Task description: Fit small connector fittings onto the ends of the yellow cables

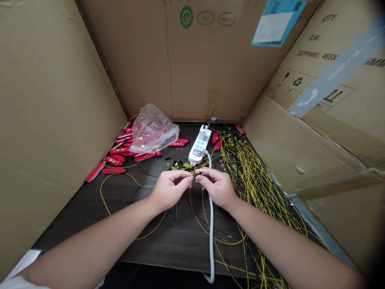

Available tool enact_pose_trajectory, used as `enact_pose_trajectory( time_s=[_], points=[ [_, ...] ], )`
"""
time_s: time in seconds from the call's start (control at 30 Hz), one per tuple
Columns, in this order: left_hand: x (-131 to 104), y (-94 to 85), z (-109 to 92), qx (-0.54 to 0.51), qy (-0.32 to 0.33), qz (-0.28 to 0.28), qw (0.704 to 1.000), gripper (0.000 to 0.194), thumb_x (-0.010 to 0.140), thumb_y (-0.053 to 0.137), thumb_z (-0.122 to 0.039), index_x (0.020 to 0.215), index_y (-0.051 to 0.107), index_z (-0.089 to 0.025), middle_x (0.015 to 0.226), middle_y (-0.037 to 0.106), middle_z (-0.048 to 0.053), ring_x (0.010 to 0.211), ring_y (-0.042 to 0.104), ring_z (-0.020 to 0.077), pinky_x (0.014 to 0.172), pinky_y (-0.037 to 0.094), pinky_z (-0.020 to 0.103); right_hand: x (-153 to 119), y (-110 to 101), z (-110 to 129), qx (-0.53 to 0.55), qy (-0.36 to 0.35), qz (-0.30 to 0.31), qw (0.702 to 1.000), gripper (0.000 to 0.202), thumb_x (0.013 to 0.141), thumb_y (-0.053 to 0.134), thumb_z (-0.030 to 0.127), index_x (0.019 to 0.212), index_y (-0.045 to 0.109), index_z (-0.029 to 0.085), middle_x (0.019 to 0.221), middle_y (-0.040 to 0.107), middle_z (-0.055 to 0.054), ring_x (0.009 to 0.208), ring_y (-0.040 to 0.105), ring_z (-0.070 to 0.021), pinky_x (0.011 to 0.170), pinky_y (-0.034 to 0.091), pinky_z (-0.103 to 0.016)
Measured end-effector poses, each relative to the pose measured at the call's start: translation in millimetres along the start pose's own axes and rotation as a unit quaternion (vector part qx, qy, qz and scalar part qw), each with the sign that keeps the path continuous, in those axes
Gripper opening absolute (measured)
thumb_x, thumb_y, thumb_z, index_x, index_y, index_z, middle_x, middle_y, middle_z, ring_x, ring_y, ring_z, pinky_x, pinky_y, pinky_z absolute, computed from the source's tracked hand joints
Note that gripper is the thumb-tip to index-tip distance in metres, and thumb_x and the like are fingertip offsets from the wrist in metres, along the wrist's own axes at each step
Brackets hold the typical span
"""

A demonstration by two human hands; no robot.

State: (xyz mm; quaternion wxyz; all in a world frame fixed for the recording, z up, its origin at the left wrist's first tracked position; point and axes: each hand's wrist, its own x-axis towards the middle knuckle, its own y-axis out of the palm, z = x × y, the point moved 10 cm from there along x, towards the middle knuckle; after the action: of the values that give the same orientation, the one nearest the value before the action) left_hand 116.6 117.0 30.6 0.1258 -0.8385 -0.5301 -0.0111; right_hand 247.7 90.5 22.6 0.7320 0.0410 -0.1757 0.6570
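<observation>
My left hand (170,189) is closed in a pinch above the dark table, with a thin yellow wire (190,196) hanging by its fingertips. Close beside it, my right hand (219,188) pinches a small black piece (199,174). The fingertips of both hands nearly meet, and the ends of what they hold are too small to make out. Just beyond them lies a pile of small yellow and black parts (180,165). A white power strip (200,145) with plugs in it stands behind the pile, and its white cord (211,233) runs past my right hand.
Red packs (114,160) and a clear plastic bag (153,130) lie at the left back. A tangle of yellow wires (255,176) spreads along the right. Cardboard walls (207,64) enclose the dark table (174,249) on three sides.
</observation>
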Motion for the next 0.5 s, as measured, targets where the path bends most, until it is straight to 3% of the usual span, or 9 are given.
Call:
enact_pose_trajectory(
  time_s=[0.2,0.5],
  points=[
    [-1,1.0,2,-0.017,-0.021,0.008,1.000,0.017,0.078,0.061,-0.025,0.069,0.068,-0.013,0.061,0.065,0.002,0.056,0.055,0.0097,0.056,0.044,0.020,0,1,2,-0.006,-0.009,0.004,1.000,0.019,0.079,0.066,0.032,0.090,0.072,0.018,0.079,0.069,-0.005,0.070,0.065,-0.0147,0.062,0.055,-0.026],
    [-2,8.1,28,-0.125,-0.108,0.014,0.986,0.022,0.076,0.064,-0.031,0.067,0.065,-0.012,0.060,0.062,0.001,0.040,0.035,0.0024,0.041,0.027,0.017,-1,1,8,-0.030,-0.046,-0.009,0.998,0.014,0.080,0.067,0.028,0.088,0.073,0.019,0.085,0.070,-0.005,0.076,0.066,-0.0153,0.069,0.056,-0.028]
  ],
)
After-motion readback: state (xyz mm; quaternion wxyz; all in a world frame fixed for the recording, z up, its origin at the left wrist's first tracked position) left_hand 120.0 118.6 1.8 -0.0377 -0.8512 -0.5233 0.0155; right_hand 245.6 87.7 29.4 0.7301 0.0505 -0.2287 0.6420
